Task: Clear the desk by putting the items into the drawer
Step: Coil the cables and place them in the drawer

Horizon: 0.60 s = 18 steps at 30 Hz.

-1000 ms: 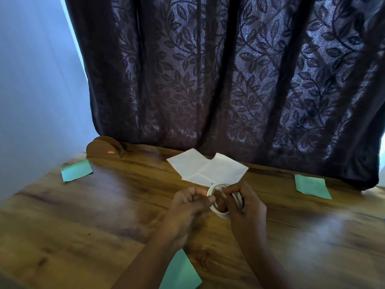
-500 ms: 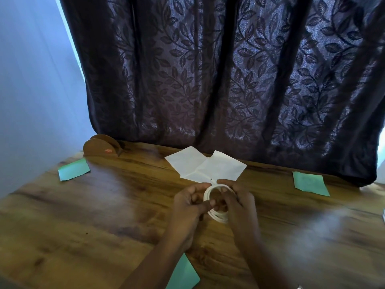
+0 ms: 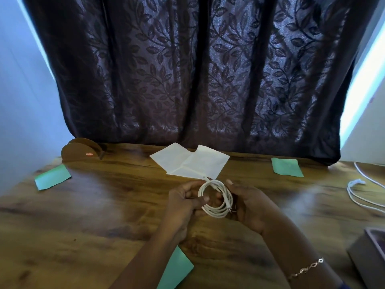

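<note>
Fingers (image 3: 186, 189) grip coiled white cable (image 3: 217, 211).

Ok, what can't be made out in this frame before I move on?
Head view only.
The drawer: out of frame.
The grey box: cut by the right and bottom edges.
The loose white cable: runs off the right edge.
The coiled cable: partly covered by the left hand and right hand.
The near green paper: partly under the left forearm.
The red label on the brown holder: too small to read.

Open desk (image 3: 87, 222) left of hands
</note>
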Motion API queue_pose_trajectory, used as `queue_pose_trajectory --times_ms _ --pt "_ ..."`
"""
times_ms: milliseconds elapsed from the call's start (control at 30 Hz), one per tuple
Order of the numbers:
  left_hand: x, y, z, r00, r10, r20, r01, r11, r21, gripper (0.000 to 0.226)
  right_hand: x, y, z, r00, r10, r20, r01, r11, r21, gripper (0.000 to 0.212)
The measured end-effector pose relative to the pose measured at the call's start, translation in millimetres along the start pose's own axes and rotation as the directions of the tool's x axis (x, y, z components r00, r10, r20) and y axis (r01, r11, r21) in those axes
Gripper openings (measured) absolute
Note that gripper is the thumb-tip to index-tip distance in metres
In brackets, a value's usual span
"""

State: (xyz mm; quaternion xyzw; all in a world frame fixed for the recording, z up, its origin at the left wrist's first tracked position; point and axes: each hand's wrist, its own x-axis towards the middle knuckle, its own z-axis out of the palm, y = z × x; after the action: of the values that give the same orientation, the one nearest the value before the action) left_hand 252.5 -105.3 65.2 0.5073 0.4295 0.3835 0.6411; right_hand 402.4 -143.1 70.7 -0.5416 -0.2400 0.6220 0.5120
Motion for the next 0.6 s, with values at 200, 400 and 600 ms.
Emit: queue_pose_trajectory --times_ms 200,400,600 --pt "-8 -7 10 0.991 -0.075 0.113 0.072 0.997 0.028 0.044 -22 16 -10 0.993 -0.061 -0.106 0.067 0.997 0.049 0.021" --pt "-24 -25 26 0.968 -0.124 0.220 0.120 0.992 0.036 0.027 -51 44 -23 0.930 -0.194 -0.311 0.197 0.980 -0.021 0.021" --pt "-39 -49 61 0.948 -0.178 0.264 0.174 0.984 0.040 0.013 -85 69 -45 0.851 -0.275 -0.448 0.196 0.957 -0.215 0.027"
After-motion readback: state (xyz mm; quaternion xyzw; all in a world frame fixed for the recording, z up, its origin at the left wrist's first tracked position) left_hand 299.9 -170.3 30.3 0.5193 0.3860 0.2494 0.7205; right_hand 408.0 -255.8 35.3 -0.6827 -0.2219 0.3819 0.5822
